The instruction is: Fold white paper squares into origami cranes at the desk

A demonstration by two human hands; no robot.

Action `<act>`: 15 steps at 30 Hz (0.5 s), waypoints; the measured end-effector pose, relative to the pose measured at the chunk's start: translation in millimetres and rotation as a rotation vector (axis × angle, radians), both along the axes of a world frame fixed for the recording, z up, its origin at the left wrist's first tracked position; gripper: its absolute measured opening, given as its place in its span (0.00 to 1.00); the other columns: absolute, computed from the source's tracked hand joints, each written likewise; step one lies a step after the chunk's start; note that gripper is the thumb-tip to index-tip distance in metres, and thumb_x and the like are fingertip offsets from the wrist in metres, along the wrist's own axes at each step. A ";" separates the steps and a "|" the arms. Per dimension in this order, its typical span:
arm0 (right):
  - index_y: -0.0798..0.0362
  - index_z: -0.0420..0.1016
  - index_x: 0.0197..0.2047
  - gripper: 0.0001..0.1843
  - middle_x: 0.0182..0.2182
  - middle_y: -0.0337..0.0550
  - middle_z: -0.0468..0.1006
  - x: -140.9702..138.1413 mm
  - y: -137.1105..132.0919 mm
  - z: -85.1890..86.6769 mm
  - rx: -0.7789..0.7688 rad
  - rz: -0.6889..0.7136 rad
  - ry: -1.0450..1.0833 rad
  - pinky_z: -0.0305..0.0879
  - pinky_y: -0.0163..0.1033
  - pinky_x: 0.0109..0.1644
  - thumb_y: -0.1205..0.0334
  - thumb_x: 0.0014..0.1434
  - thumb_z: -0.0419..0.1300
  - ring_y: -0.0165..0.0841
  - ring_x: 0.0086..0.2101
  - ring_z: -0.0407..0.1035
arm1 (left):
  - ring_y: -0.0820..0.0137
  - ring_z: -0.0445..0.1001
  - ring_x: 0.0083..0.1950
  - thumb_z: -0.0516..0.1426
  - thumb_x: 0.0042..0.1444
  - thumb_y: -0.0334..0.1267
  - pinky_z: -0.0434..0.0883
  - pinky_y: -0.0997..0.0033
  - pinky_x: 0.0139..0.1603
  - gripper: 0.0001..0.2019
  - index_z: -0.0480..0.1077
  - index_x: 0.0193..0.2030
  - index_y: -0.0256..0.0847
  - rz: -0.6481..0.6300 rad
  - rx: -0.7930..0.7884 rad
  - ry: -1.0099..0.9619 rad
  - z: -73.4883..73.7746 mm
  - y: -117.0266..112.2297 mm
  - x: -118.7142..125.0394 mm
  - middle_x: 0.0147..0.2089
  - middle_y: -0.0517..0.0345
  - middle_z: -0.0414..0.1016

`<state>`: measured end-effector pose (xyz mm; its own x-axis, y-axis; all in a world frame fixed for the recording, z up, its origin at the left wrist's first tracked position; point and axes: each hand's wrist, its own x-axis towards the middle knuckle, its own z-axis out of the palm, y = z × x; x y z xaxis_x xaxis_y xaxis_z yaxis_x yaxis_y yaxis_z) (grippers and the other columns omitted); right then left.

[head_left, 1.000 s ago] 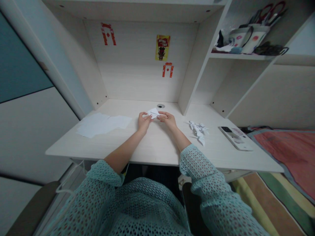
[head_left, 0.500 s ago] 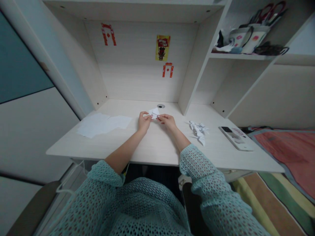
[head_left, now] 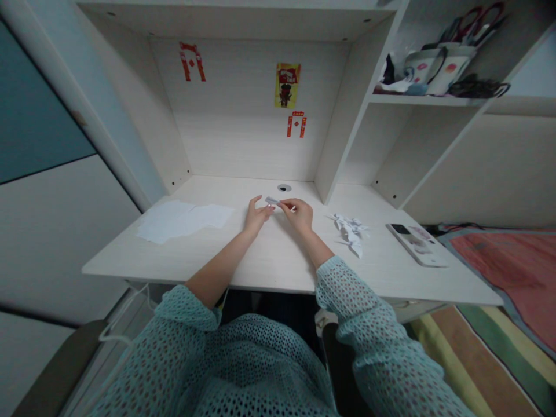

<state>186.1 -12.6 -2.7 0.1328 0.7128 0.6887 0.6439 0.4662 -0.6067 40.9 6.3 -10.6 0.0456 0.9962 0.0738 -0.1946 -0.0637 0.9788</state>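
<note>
A small folded white paper piece point(head_left: 272, 201) lies low over the pale desk point(head_left: 278, 255), between my two hands. My left hand point(head_left: 257, 215) rests just left of it with the fingers stretched toward it, touching its near edge. My right hand point(head_left: 295, 212) pinches the paper's right end with thumb and forefinger. Both forearms come out of teal knitted sleeves.
Flat white sheets point(head_left: 180, 219) lie at the desk's left. A heap of folded paper figures point(head_left: 350, 229) and a phone point(head_left: 416, 244) sit to the right. A cable hole point(head_left: 284, 187) is just behind the hands. Mugs and scissors point(head_left: 438, 58) stand on the upper right shelf.
The paper piece, held up and spread between both hands before, is now folded flatter and lowered toward the desk. My left fingers have opened out; my right hand keeps its pinch.
</note>
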 end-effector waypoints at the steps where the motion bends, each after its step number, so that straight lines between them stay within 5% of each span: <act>1: 0.48 0.78 0.33 0.12 0.31 0.40 0.79 0.3 0.4 -0.3 -0.005 -0.005 0.000 0.63 0.38 0.39 0.52 0.55 0.57 0.32 0.30 0.69 | 0.70 0.75 0.36 0.60 0.49 0.41 0.67 0.68 0.40 0.31 0.54 0.59 0.45 -0.029 0.005 0.003 2.2 -1.6 -0.2 0.38 0.51 0.77; 15: 0.52 0.77 0.35 0.14 0.35 0.44 0.80 1.1 10.6 -2.6 -0.133 0.275 0.266 0.66 0.37 0.37 0.53 0.47 0.62 0.33 0.31 0.72 | 0.65 0.73 0.46 0.60 0.42 0.33 0.67 0.65 0.49 0.18 0.73 0.44 0.37 -0.052 0.259 0.038 -0.6 6.0 -0.3 0.44 0.48 0.76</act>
<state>187.2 -2.0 -5.3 0.0859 0.8271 0.5554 0.3183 0.5055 -0.8020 40.6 12.2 -11.2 0.1040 0.9406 0.3233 -0.1673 -0.3039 0.9379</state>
